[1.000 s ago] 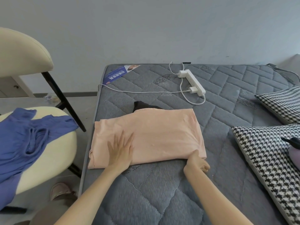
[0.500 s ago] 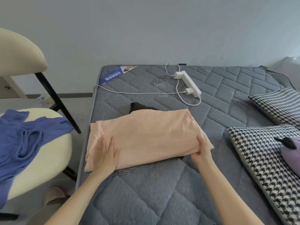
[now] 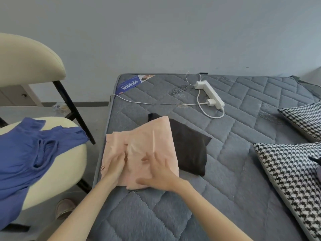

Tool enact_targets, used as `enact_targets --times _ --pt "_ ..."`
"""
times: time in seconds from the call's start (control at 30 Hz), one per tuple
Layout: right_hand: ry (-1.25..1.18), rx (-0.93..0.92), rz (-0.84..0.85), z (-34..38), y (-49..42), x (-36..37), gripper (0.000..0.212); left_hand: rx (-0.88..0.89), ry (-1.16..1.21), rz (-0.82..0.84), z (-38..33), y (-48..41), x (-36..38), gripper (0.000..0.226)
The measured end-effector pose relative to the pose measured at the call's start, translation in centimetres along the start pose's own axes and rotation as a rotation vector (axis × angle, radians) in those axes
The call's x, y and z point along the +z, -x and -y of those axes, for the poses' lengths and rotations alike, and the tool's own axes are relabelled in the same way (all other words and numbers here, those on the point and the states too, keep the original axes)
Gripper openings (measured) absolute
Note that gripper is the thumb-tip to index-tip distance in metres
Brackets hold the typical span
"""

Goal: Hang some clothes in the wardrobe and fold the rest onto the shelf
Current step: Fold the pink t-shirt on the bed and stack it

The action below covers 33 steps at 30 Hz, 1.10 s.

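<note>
A peach-pink garment [image 3: 147, 136] lies folded in half near the left edge of the grey quilted mattress [image 3: 234, 171]. My left hand [image 3: 115, 164] lies flat on its left part, fingers straight. My right hand [image 3: 158, 171] presses flat on its right part with fingers spread. A dark brown folded garment [image 3: 189, 146] lies under and to the right of the pink one. A blue garment [image 3: 26, 153] is draped over the cream chair [image 3: 69, 162] at left.
A white power strip [image 3: 212, 94] with a charger and cable lies at the mattress's far side. Two houndstooth pillows [image 3: 286, 174] sit at the right. A shoe [image 3: 65, 207] is on the floor below the chair.
My right hand has carried the pink garment's right end over to the left, folding it in half and uncovering the dark garment. It now presses on top. The left hand has stayed on the cloth.
</note>
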State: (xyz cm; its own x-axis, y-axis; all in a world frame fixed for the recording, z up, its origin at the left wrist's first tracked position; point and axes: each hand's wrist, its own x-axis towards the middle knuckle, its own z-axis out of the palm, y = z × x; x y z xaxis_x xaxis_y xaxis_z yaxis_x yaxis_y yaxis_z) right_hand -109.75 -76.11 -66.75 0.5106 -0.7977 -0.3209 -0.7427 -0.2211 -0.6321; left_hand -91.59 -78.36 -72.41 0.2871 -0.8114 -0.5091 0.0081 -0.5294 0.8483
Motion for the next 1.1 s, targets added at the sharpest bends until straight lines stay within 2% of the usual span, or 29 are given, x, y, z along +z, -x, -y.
enact_targets --times 0.07,0.17,0.23,0.3,0.4,0.5,0.6,0.7,0.83,0.93,1.03,1.1 --pt "0.014 -0.007 -0.077 -1.0 0.3 -0.1 0.065 -0.112 0.193 -0.016 -0.4 -0.4 -0.1 0.023" --pt "0.143 0.006 -0.239 -3.2 0.5 -0.8 0.053 -0.129 0.029 0.041 -1.0 -0.5 0.8 0.022" --pt "0.162 0.037 -0.288 -4.4 0.8 -1.2 0.058 -0.096 -0.040 0.035 -1.1 -0.3 1.6 0.044" --pt "0.187 0.040 -0.225 -5.4 1.2 -1.2 0.064 -0.080 -0.074 -0.004 -1.5 0.1 2.5 0.057" --pt "0.350 -0.003 -0.111 -6.8 1.8 -0.9 0.064 0.014 -0.109 -0.084 -2.7 0.3 3.6 0.052" --pt "0.372 -0.044 -0.123 -7.6 2.4 -1.0 0.058 0.173 -0.058 -0.098 -4.1 -0.5 3.5 0.044" --pt "0.455 -0.098 -0.137 -7.5 2.4 -1.2 0.046 0.258 0.005 -0.104 -5.9 -1.5 3.2 0.041" --pt "0.488 -0.093 -0.189 -7.3 1.8 -1.0 0.033 0.188 -0.074 -0.135 -6.2 -3.4 2.6 0.042" --pt "0.539 -0.172 -0.245 -7.7 1.1 -0.4 0.028 0.126 -0.298 -0.249 -4.8 -4.8 1.8 0.043" --pt "0.574 -0.211 -0.222 -7.8 0.7 -0.3 0.026 0.175 -0.307 -0.221 -5.1 -5.3 2.3 0.044" --pt "0.572 -0.247 -0.150 -7.7 0.3 -0.5 0.016 0.128 -0.270 -0.216 -5.6 -6.1 2.9 0.048" --pt "0.532 -0.231 -0.108 -7.4 0.2 -1.1 0.010 0.151 -0.192 -0.250 -6.2 -6.5 3.3 0.036"
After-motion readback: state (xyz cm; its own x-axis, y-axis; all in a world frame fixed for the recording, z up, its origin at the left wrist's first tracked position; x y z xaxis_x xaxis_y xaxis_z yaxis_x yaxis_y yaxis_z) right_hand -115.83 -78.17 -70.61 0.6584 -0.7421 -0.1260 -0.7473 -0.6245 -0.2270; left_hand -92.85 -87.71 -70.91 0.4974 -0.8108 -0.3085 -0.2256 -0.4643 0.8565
